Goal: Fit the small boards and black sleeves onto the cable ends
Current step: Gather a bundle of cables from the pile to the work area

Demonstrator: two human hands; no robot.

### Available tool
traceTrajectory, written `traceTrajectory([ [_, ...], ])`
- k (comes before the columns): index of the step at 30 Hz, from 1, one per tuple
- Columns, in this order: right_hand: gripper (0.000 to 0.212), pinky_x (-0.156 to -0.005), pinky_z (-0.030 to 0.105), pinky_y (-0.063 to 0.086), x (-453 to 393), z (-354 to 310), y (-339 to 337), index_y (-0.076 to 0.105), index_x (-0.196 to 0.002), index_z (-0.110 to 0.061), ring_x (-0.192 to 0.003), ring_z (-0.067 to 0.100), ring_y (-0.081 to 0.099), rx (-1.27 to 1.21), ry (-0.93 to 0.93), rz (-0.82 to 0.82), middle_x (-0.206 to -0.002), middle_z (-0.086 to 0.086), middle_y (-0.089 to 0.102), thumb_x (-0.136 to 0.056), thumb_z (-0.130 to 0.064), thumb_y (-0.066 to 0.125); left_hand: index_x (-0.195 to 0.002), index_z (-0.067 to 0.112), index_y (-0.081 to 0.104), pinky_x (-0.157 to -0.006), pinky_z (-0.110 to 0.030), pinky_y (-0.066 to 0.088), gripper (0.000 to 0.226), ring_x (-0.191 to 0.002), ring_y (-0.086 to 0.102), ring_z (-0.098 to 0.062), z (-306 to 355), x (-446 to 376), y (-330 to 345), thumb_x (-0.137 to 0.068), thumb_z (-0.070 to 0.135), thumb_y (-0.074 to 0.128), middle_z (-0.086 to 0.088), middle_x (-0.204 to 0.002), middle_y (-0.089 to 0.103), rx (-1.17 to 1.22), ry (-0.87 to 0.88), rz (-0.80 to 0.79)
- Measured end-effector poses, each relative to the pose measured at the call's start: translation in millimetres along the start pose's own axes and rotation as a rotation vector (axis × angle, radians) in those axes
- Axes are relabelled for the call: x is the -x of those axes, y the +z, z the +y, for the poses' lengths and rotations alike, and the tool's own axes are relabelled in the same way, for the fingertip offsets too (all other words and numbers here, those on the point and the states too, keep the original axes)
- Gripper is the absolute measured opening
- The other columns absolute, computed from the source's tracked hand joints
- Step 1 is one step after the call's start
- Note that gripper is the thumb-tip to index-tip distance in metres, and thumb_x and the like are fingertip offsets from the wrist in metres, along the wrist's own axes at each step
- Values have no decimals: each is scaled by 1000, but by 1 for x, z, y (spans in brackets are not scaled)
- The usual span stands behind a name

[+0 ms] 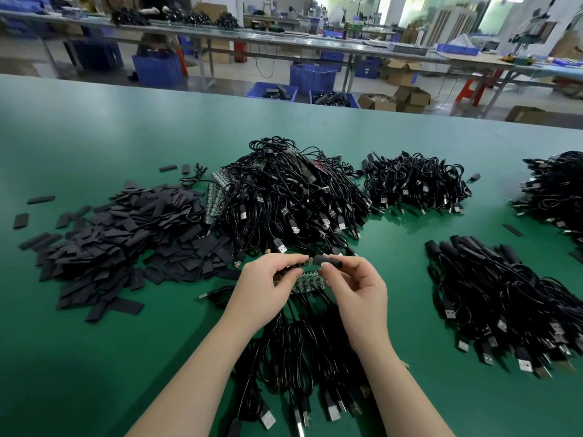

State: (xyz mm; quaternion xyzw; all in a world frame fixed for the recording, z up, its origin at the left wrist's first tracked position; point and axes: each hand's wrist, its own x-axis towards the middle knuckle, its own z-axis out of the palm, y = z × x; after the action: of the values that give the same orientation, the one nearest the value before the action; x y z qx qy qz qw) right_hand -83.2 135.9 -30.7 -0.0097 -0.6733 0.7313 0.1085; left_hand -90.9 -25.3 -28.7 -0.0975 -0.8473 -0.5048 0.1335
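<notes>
Two hands: left hand (265, 280) pinching small board (307, 261), right hand (353, 282) pinching black sleeve (329, 261), cable piles (284, 200) beyond.

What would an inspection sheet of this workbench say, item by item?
Surface: green table, in use.
Job's things: black sleeve pinched in right hand; small board pinched in left hand; board strip beneath them.
Clutter: loose sleeve pile at left.
Hands: both busy, meeting above the table.
Cables: big cable heap centre; sleeved bundle right.
Surroundings: blue crates, cardboard boxes, far benches.
</notes>
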Motion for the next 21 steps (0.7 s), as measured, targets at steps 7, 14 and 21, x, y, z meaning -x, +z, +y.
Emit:
traceTrajectory([
  [7, 15, -79, 18, 54, 0, -1, 0, 68, -92, -17, -96, 12, 72, -54, -28, -38, -102, -2, 76, -88, -3, 72, -112, 32, 72, -84, -2, 40, 28, -102, 57, 13, 0, 1, 1, -91, 15, 65, 30, -102, 64, -8, 37, -44],
  [14, 24, -83, 29, 58, -1, 1, 1, 68, -78, -30, -91, 16, 73, -34, -20, 15, -98, 0, 77, -87, -8, 74, -110, 39, 70, -85, -3, 41, 28, -102, 59, 13, -1, 1, 3, -92, 18, 65, 35, -102, 65, 25, 20, -44],
  [21, 20, -78, 21, 55, 3, -3, 3, 68, -80, -22, -90, 14, 73, -25, -69, 29, -97, 0, 77, -85, -5, 75, -108, 42, 68, -86, -4, 42, 29, -102, 59, 12, 0, 1, 3, -92, 18, 64, 38, -102, 63, 29, 21, -38],
])
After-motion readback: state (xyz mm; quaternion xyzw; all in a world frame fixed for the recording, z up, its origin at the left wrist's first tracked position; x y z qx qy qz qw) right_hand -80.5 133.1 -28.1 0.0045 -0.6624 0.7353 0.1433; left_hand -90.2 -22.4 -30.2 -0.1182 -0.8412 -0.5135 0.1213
